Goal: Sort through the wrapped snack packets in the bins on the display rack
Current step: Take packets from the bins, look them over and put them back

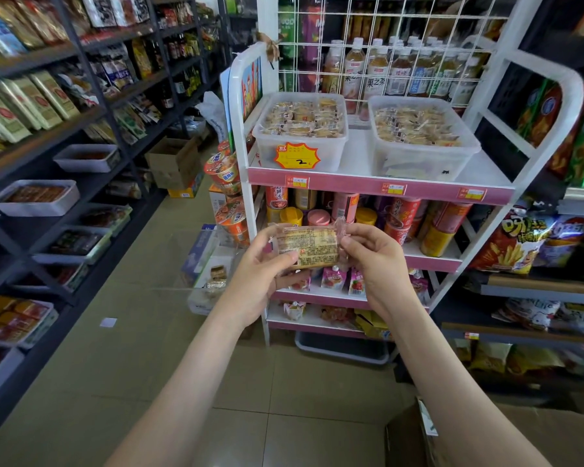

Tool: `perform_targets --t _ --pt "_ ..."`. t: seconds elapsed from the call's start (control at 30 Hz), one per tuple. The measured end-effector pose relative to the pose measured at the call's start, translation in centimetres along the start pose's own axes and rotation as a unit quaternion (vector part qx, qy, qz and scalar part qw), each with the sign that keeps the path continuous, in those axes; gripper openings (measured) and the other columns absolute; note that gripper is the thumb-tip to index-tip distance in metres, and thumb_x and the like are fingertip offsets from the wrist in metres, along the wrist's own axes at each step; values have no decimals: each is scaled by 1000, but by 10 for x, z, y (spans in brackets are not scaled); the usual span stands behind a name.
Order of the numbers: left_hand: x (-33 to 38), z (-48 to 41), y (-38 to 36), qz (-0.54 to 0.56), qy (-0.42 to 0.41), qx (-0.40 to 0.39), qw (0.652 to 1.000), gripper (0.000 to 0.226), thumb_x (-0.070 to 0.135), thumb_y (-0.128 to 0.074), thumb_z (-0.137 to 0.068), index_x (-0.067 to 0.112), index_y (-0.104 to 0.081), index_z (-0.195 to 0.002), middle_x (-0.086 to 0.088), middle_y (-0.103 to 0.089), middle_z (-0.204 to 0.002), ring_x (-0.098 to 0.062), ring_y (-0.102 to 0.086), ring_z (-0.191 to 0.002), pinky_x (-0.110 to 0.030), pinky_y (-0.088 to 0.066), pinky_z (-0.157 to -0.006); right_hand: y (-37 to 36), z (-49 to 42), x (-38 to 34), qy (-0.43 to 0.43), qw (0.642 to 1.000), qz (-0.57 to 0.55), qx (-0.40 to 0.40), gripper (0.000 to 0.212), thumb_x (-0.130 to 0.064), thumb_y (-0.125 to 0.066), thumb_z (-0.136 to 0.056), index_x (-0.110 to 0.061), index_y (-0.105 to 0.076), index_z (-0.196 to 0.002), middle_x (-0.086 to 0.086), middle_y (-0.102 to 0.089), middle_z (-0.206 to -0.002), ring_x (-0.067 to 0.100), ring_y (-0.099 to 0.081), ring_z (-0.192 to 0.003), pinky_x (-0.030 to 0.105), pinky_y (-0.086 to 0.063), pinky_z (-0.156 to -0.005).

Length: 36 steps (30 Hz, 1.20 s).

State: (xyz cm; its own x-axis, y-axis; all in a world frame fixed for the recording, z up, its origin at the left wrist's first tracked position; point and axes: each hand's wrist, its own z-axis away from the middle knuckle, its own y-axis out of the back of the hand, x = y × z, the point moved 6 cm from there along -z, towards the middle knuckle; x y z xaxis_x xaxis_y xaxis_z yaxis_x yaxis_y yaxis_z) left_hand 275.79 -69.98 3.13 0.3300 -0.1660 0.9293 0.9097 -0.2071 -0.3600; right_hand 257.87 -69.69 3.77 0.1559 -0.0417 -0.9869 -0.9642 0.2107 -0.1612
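Note:
I hold one clear-wrapped snack packet (312,246) with its printed label facing me, in front of the white and pink display rack (378,187). My left hand (267,274) grips its left end and my right hand (375,261) pinches its right end. On the rack's top shelf stand two clear plastic bins full of wrapped packets: the left bin (300,150) carries a yellow price tag, the right bin (418,156) sits beside it.
Cans and cups fill the rack's lower shelves (432,261). Dark shelving with trays and bags (34,197) lines the left aisle. Bottled drinks (378,69) stand behind a white wire grid. A cardboard box (486,436) sits at the lower right, and instant noodle cups (226,197) are stacked left of the rack.

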Motion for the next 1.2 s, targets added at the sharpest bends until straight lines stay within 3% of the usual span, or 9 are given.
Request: perform_targets --t 0.13,0.23,0.3,0.4,0.77,0.9,1.07,1.13,1.2 --pt "-1 1 -1 3 4 2 1000 35 -4 -55 -92 18 -54 -119 -12 -68 -115 -26 -69 -102 -32 -58 -74 1 2 -1 10 1000 -14 2 14 1 -60 -90 -9 -67 -96 9 -69 -85 12 -62 -72 23 -51 -67" --pt "-1 0 -3 26 4 -6 1000 36 -4 -53 -92 15 -52 -123 -11 -69 -114 -26 -68 -103 -32 -58 -75 2 0 -1 11 1000 2 -19 18 2 -60 -90 -11 -66 -101 10 -69 -92 18 -64 -84 29 -53 -76" --pt "-1 0 -4 44 1 -11 999 36 -5 -52 -93 15 -52 -122 -5 -72 -106 -24 -69 -102 -32 -59 -77 2 -1 -2 14 998 24 -64 29 6 -60 -87 -12 -63 -109 8 -65 -95 20 -62 -93 33 -53 -85" --pt "0 -1 -2 62 -1 -6 998 36 -6 -51 -92 17 -54 -120 -5 -73 -106 -24 -69 -103 -33 -60 -78 0 5 -6 24 991 55 -123 47 13 -60 -84 -19 -60 -117 7 -61 -100 13 -61 -94 29 -54 -86" --pt "17 -21 -14 -66 -20 -14 998 40 0 -59 -91 20 -55 -124 -13 -63 -125 -26 -65 -110 -36 -55 -89 17 -6 -16 55 995 50 -64 46 13 -59 -84 -25 -67 -108 2 -64 -94 10 -58 -87 24 -54 -82" --pt "26 -35 -32 -78 -29 -8 996 38 -1 -59 -91 23 -57 -120 -12 -64 -122 -24 -67 -107 -33 -58 -81 28 -19 -24 50 996 53 -44 43 9 -62 -85 -22 -63 -115 -1 -67 -103 10 -61 -96 25 -53 -86" --pt "37 -57 -61 -165 -72 39 983 43 7 -65 -90 25 -55 -127 -5 -64 -120 -20 -66 -106 -41 -58 -85 29 -30 -52 144 963 225 -30 48 -10 -63 -89 -32 -48 -129 -9 -47 -131 5 -46 -122 16 -43 -95" --pt "50 -65 -80 -181 -98 38 978 38 17 -65 -91 27 -55 -126 -4 -67 -116 -17 -67 -103 -39 -58 -85 22 -34 -70 175 953 239 -59 48 -20 -62 -92 -30 -45 -135 -14 -40 -131 -1 -41 -122 5 -36 -92" --pt "65 -67 -100 -180 -123 4 976 30 41 -53 -92 32 -57 -120 -1 -69 -115 -13 -67 -104 -33 -56 -87 17 -41 -83 179 950 238 -92 57 -30 -64 -89 -31 -39 -140 -19 -39 -131 -9 -40 -118 2 -33 -90"
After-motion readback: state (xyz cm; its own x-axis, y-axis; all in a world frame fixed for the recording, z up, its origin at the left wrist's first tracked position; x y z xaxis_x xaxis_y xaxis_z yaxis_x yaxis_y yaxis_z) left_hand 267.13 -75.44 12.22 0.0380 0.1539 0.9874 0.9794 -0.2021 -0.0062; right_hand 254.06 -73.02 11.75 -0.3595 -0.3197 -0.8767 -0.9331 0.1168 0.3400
